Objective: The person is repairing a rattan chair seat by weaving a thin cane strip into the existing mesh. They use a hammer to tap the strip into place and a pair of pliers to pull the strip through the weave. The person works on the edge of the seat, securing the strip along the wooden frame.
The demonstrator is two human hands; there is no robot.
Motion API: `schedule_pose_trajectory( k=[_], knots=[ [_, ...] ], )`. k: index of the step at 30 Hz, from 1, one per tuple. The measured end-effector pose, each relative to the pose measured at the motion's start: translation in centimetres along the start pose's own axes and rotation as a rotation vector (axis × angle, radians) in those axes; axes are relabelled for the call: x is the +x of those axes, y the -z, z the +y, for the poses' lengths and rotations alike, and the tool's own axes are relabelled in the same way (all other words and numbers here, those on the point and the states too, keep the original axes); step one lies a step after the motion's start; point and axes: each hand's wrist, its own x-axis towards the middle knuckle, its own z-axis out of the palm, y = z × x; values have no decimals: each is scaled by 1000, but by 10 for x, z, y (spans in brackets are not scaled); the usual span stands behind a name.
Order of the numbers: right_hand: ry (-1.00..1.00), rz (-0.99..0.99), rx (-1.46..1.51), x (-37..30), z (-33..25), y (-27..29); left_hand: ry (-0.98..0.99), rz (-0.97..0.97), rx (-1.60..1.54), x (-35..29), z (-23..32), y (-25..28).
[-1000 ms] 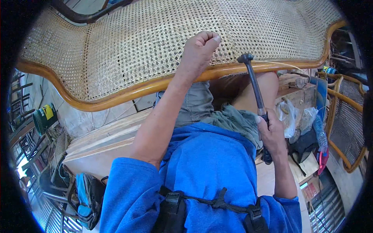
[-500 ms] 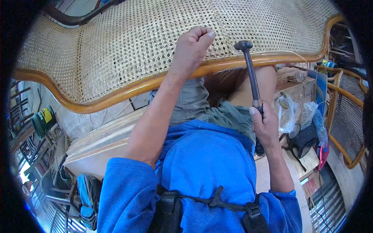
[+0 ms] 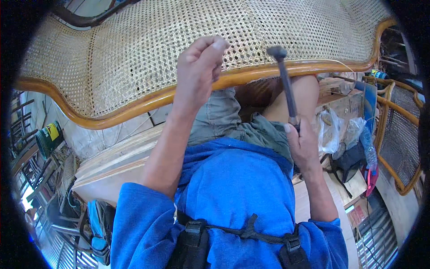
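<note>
Across my lap lies a curved piece of furniture with woven cane webbing [image 3: 148,58] and a glossy brown wooden frame [image 3: 251,75]. My left hand [image 3: 199,67] is raised over the near edge of the cane, its fingers curled and the thumb pressed against them. Whatever it may pinch is hidden or too small to see. My right hand [image 3: 305,142] grips a hammer [image 3: 288,89] low on its dark handle. The hammer's head points away from me, above the cane just beyond the frame. A thin loose strand [image 3: 333,61] lies along the frame at right.
I sit on stacked wooden boards [image 3: 121,157]. At left stand a dark green can [image 3: 50,136] and a blue-black bag [image 3: 99,228]. On the right are clear plastic bags [image 3: 329,130], a plastic bottle [image 3: 368,150] and another cane-panelled wooden frame [image 3: 401,130].
My left hand has drawn left and slightly toward me, staying closed. The hammer's head has tipped a little to the left, while my right hand has barely moved.
</note>
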Motion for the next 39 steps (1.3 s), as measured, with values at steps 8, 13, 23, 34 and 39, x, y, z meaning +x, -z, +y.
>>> schedule_pose_trajectory(
  k=[8,13,23,34,39],
  knots=[
    [74,74,86,-3,-8,-1,341,-126,-85,-72,-27,19],
    [-53,-57,-78,5,-2,-1,422,-146,-98,-70,-42,26],
    [-68,-156,-24,3,1,-5,445,-171,-255,-69,-28,31],
    [390,58,93,10,-23,-28,477,-387,-1008,-56,-10,-3],
    [393,279,191,12,-37,-17,513,-381,-1058,-53,-25,-11]
  ],
)
